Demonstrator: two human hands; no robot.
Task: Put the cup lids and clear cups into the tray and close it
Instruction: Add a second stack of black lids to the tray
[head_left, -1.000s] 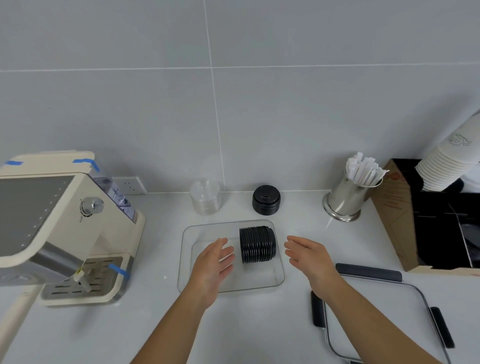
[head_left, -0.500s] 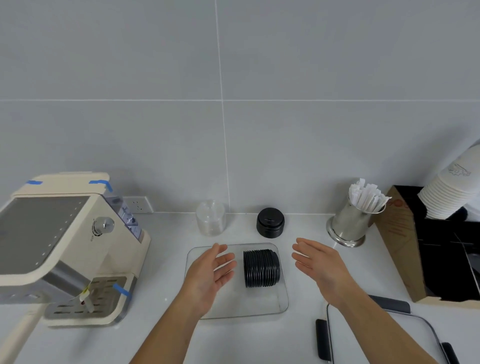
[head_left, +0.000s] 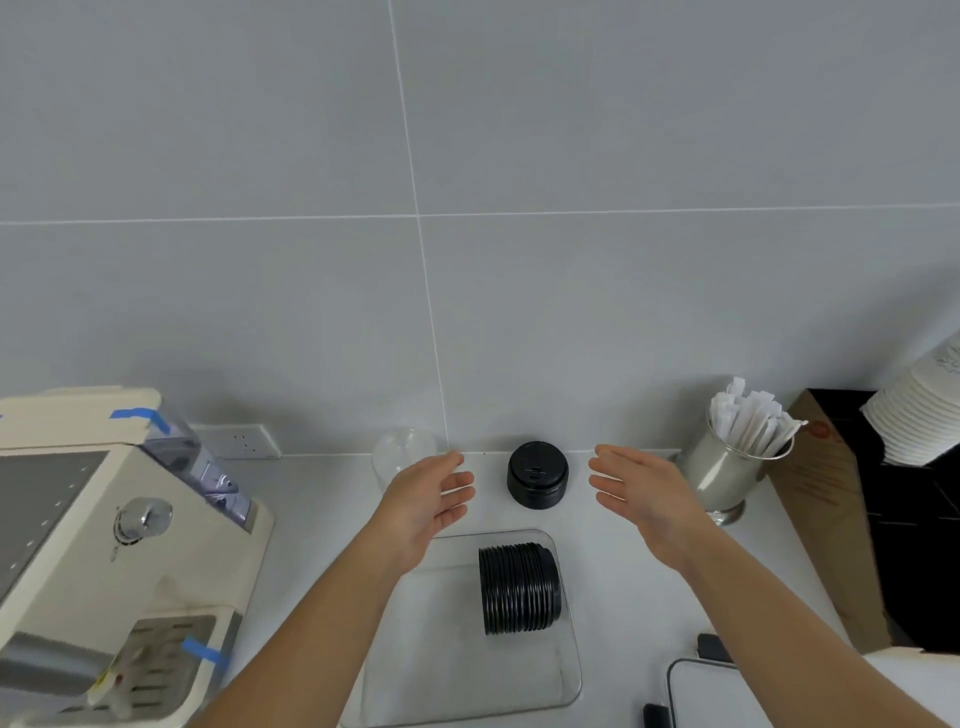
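Lids: one stack (head_left: 519, 587) in the tray (head_left: 569, 675), one (head_left: 537, 474) far, between open left hand (head_left: 428, 499) and right hand (head_left: 641, 493).

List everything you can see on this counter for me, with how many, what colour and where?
clear tray: one, see-through, front centre of the counter.
lid stack on its side: one, black, inside the tray.
upright lid stack: one, black, by the wall behind the tray.
clear cups: one stack, see-through, by the wall, partly behind the left hand.
tray lid: one, clear with dark clips, front right, mostly cut off.
coffee machine: one, cream with blue tape, left.
straw holder: one, steel, holding white wrapped straws, right.
paper cups: one stack, white, far right.
left hand: open, above the counter.
right hand: open, above the counter.
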